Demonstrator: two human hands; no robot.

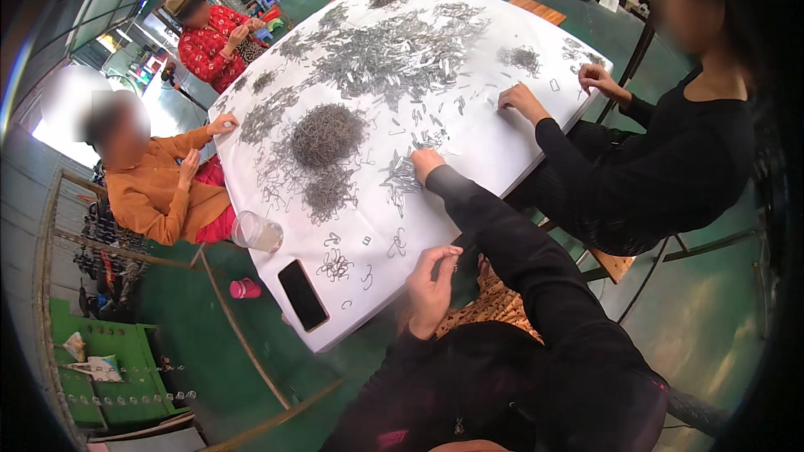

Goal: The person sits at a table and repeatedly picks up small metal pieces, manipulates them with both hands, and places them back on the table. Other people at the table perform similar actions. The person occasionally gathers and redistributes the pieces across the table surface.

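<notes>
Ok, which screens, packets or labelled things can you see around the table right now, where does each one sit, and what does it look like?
Phone: flat on the white table near its front edge, left of the left hand; slim black rectangle, screen dark.
Packets: on the green crate on the floor at lower left; flat, pale with coloured patches, too small to tell more.
No signs or lit screens show.

A workshop floor — green-painted concrete, metal racks and green crates off to the left of the hands, and a white-covered table (502, 142) ahead of them heaped with small metal clips (328, 136) — where several people sit sorting by hand.
</notes>
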